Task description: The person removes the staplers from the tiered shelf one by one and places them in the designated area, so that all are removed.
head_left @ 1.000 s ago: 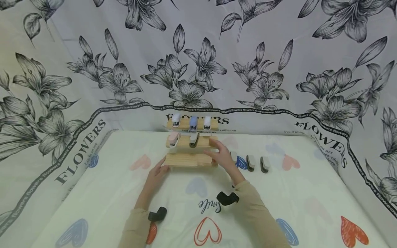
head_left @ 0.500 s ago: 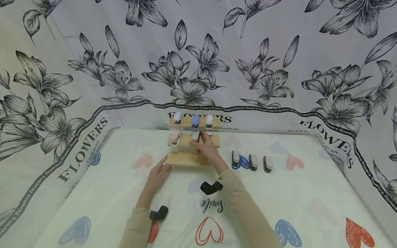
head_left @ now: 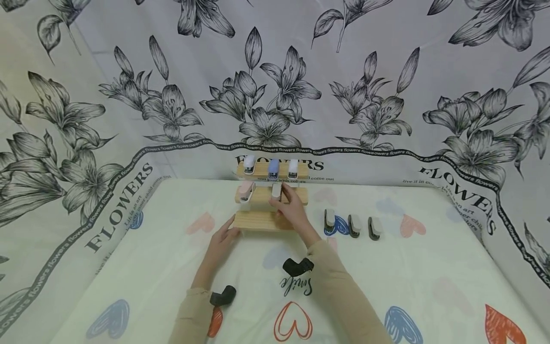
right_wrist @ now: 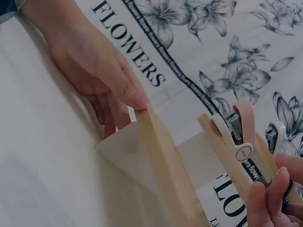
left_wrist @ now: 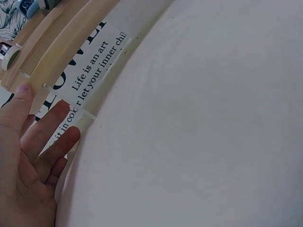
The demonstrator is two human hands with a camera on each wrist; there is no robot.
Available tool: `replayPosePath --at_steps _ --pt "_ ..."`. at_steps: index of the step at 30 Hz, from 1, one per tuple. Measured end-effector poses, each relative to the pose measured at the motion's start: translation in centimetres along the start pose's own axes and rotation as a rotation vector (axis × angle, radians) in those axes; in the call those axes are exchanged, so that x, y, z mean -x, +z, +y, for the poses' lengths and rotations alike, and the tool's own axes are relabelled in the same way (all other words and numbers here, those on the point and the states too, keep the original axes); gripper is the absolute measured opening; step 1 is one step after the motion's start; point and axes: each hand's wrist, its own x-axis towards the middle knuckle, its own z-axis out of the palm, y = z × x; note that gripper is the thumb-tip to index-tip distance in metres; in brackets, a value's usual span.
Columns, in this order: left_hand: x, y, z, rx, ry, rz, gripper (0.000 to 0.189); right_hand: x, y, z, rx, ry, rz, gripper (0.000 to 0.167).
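Note:
A tiered wooden rack (head_left: pixel 262 220) with clear supports stands at the back of the table in the head view. My left hand (head_left: pixel 221 241) holds the left end of its lowest shelf, thumb on the wood (left_wrist: pixel 61 45); the other fingers spread below. With thumb and fingertips, my right hand (head_left: pixel 291 205) pinches a grey-topped stapler (head_left: pixel 276 191) on the middle shelf, partly covering it. Left of it sits a pink stapler (head_left: pixel 246 190), seen side-on in the right wrist view. Along the top shelf are a white stapler (head_left: pixel 249 164), a blue stapler (head_left: pixel 273 168) and another white stapler (head_left: pixel 293 168).
Right of the rack, three staplers with grey tops and dark bases lie on the table: a near one (head_left: pixel 329 220), a middle one (head_left: pixel 354 226) and a far-right one (head_left: pixel 374 228). A flower-printed curtain (head_left: pixel 365 110) hangs directly behind the rack.
My right hand has gone from the rack's right end to the grey-topped stapler and taken hold of it. That stapler now points straighter forward. My left hand has kept its place on the shelf end.

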Motion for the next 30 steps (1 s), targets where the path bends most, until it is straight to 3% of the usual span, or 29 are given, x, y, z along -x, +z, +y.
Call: replayPosePath --at_steps 6,10,14,20,30 --pt "-0.6 0.1 -1.5 -0.008 0.052 0.011 0.054 1.4 -0.8 0.1 0.025 -0.012 0.043 0.073" --pt "-0.5 0.1 -1.6 -0.018 0.047 0.026 0.054 2.8 -1.6 0.1 -0.062 -0.038 0.068 0.079" --pt "-0.3 -0.1 -1.6 -0.031 0.039 0.020 0.054 4.2 -3.0 0.3 -0.128 -0.045 0.033 0.078" --pt "-0.5 -0.4 -1.5 -0.057 0.050 0.039 0.053 6.1 -5.9 0.4 -0.065 -0.054 -0.024 0.053" --pt "-0.8 0.0 -1.7 -0.048 -0.001 0.034 0.056 10.3 -10.9 2.0 0.013 -0.071 -0.045 0.046"
